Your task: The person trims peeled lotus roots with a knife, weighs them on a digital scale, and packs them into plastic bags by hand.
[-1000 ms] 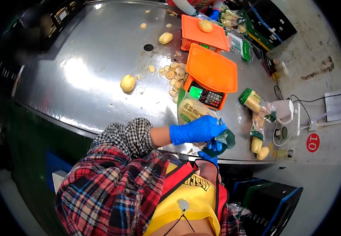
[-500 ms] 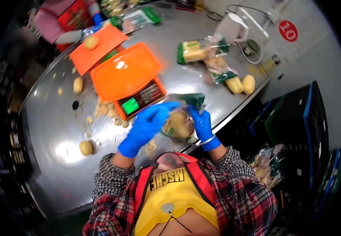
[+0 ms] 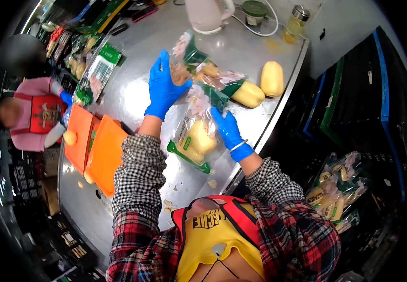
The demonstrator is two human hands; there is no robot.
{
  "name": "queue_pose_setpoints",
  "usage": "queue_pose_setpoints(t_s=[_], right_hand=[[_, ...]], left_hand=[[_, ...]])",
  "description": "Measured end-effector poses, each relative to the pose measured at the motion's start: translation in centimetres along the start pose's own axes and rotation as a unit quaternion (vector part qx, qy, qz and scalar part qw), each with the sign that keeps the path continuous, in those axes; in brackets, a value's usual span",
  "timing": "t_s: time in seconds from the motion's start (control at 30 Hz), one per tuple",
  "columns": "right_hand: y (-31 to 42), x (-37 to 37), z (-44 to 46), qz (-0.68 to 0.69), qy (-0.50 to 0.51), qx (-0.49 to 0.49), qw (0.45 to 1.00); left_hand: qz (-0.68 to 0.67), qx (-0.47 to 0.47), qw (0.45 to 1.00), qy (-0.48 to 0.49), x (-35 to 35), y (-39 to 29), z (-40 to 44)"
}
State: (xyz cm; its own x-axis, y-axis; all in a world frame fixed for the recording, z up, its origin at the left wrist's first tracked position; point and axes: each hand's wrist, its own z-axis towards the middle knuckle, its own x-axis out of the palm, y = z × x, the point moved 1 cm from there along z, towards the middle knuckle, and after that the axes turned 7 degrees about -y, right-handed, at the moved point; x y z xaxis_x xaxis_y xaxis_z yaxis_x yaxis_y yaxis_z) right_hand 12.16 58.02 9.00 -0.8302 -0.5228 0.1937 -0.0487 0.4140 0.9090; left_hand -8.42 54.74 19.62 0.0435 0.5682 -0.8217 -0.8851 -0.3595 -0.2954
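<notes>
Both my hands wear blue gloves. My right hand point(image 3: 230, 135) pinches the edge of a clear plastic bag of peeled potatoes point(image 3: 201, 136), printed with a pink flower and green bands, lying on the metal table. With thumb and fingers spread, my left hand point(image 3: 165, 87) is at the side of another bag of potatoes point(image 3: 181, 70) farther back; its fingertips are partly behind that bag. Other filled packaging point(image 3: 220, 75) overlaps there. To the right lie two loose peeled potatoes, one point(image 3: 272, 79) near the table edge and one point(image 3: 249, 94) against the bags.
Orange scale trays point(image 3: 104, 155) stand left, with a potato point(image 3: 70, 137) on one. A co-worker in a red apron point(image 3: 47, 115) is beyond them. At the back are a kettle point(image 3: 205, 16), a green-lidded container point(image 3: 254, 11) and a glass jar point(image 3: 296, 26). Black crates point(image 3: 358, 94) stand right.
My view has turned rightward. My left hand has left the bag near me and reached forward to the other bags; my right hand stays on the near bag, which now lies flatter.
</notes>
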Motion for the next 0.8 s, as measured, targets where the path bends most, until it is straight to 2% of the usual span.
queue_pose_setpoints(t_s=[0.1, 0.13, 0.2, 0.23, 0.27, 0.3, 0.33, 0.37, 0.4, 0.43, 0.47, 0.53, 0.57, 0.63, 0.7, 0.77, 0.8], right_hand=[[-2.8, -0.5, 0.8, -0.036, -0.168, -0.147, 0.974], [-2.7, -0.7, 0.7, 0.052, -0.166, -0.122, 0.977], [-2.0, 0.5, -0.2, 0.103, -0.112, -0.126, 0.980], [-1.3, 0.8, 0.2, 0.127, -0.090, -0.130, 0.979], [-2.4, 2.0, 1.7, 0.088, -0.056, -0.181, 0.978], [-1.3, 2.4, 2.0, 0.032, 0.003, -0.107, 0.994], [-1.6, 4.6, 3.0, 0.171, -0.026, -0.157, 0.972], [-2.8, 5.7, 4.4, 0.143, -0.014, -0.126, 0.982], [-1.2, 7.1, 3.8, 0.260, -0.020, -0.175, 0.949], [0.2, 6.8, 3.3, 0.130, 0.003, -0.246, 0.961], [2.6, 5.9, 1.1, 0.068, -0.019, -0.304, 0.950], [7.6, 4.1, -3.5, -0.053, -0.085, -0.409, 0.907], [8.7, 3.6, -5.4, 0.024, -0.101, -0.505, 0.857], [9.9, -0.8, -8.8, 0.008, -0.110, -0.515, 0.850], [12.9, -7.6, -15.7, 0.020, -0.129, -0.537, 0.834], [13.6, -13.5, -21.2, 0.009, -0.168, -0.558, 0.813], [13.8, -16.8, -24.5, 0.038, -0.140, -0.501, 0.853]], left_hand=[[0.018, 0.031, 0.999, 0.015, 2.3, -1.2, 2.0], [0.005, 0.029, 1.000, 0.001, 3.0, -0.5, 1.9], [0.004, 0.032, 0.999, -0.041, 2.5, 1.9, -1.0], [-0.036, -0.039, 0.998, -0.032, 3.1, 4.0, -2.2], [-0.046, -0.119, 0.991, -0.035, 2.0, 3.6, -2.6], [-0.056, -0.198, 0.978, -0.042, 0.9, 3.0, -3.0], [-0.061, -0.124, 0.982, -0.125, 1.8, 7.3, -3.7], [-0.062, -0.234, 0.970, -0.034, -0.1, 9.4, -3.5], [-0.097, -0.188, 0.977, -0.021, -2.4, 7.3, -3.3], [-0.134, -0.143, 0.981, -0.005, -4.6, 5.0, -3.0], [-0.168, -0.059, 0.984, 0.029, -7.8, 0.1, -3.3], [-0.178, -0.058, 0.980, -0.072, -11.2, -1.5, -4.0], [-0.187, -0.078, 0.972, -0.123, -13.0, -2.8, -4.4], [-0.202, -0.129, 0.951, -0.195, -15.3, -6.0, -5.8], [-0.184, -0.115, 0.956, -0.195, -17.9, -9.5, -7.1], [0.000, 0.066, 0.980, -0.188, -18.0, -11.8, -8.1], [0.087, 0.154, 0.963, -0.204, -18.1, -13.0, -8.7]])
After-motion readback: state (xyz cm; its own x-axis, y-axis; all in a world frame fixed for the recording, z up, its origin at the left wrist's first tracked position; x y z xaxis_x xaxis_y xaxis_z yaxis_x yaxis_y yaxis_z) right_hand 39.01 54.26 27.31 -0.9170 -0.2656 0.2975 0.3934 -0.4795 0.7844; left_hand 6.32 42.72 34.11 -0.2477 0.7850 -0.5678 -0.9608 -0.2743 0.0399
